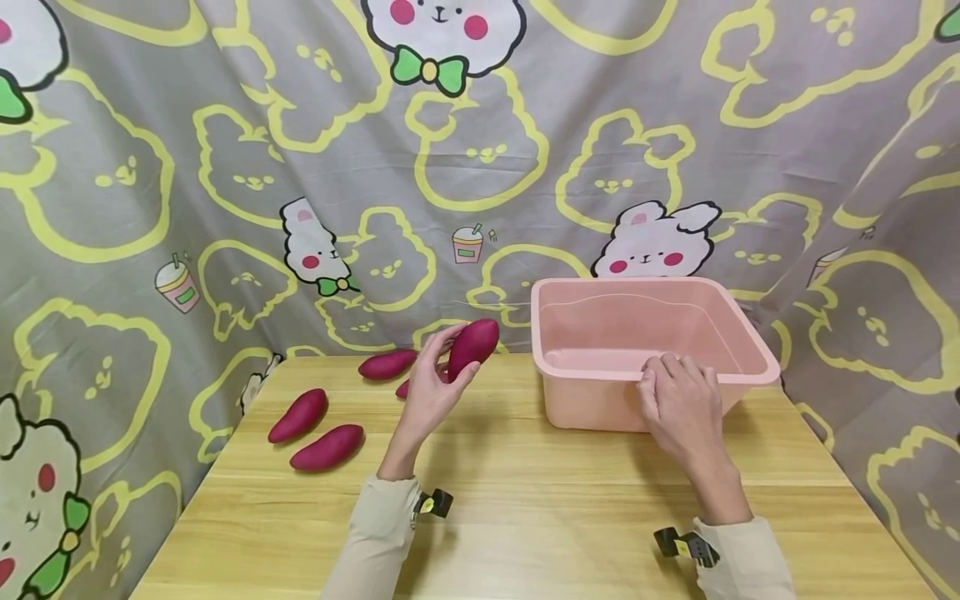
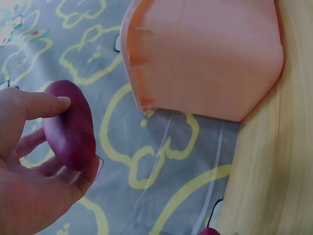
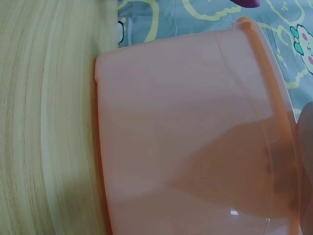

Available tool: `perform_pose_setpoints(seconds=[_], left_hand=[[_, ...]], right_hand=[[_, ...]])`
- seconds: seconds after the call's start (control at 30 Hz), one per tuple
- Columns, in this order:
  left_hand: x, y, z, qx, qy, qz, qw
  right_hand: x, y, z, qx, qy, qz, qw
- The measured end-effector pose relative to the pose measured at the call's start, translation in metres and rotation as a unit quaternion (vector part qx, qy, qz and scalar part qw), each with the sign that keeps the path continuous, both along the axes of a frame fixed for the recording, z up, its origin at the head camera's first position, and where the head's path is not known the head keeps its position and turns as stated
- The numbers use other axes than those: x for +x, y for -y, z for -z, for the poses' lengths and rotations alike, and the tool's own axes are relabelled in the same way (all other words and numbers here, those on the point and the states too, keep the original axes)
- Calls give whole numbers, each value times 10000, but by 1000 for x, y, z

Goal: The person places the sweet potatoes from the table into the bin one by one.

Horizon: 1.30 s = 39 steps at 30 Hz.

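My left hand (image 1: 431, 396) holds a purple sweet potato (image 1: 475, 343) raised above the back of the table. In the left wrist view, the thumb lies on one side of that sweet potato (image 2: 71, 129) and the fingers curl round the other. My right hand (image 1: 684, 412) grips the near rim of a pink plastic bin (image 1: 592, 406), its fingers bent over the edge. From the right wrist, the bin's outer wall (image 3: 171, 112) fills most of the view, with only a sliver of the hand (image 3: 305, 147) at the edge. The bin's visible inside holds nothing.
Left of my left hand lie several more sweet potatoes on the wooden table (image 1: 510, 500): one (image 1: 387, 364) at the back, one (image 1: 298, 415) and another (image 1: 327, 447) further left. One (image 1: 402, 389) is partly hidden behind the hand. A patterned curtain (image 1: 517, 192) hangs behind the table.
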<state>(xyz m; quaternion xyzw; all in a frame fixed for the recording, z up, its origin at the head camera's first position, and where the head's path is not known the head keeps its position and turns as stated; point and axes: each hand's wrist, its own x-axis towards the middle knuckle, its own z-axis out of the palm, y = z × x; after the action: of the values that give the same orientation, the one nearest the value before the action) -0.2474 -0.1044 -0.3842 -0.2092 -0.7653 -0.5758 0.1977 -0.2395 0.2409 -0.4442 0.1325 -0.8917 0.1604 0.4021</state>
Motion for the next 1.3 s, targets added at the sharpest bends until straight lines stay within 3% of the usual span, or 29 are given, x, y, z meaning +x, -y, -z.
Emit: perform_pose_setpoints(seconds=[0.8,1.07,1.3], left_hand=[[-4,-17,-18,-77,-141,125,9998],[-28,-18,5,-174,-558,152,9982],[-31,-23,6,-372,-714,237,9965]], right_hand=[[1,1,-2,5,-33,13,10000],[2,1,-2,14,26,36,10000],[1,2,-1,10,-19,35,10000]])
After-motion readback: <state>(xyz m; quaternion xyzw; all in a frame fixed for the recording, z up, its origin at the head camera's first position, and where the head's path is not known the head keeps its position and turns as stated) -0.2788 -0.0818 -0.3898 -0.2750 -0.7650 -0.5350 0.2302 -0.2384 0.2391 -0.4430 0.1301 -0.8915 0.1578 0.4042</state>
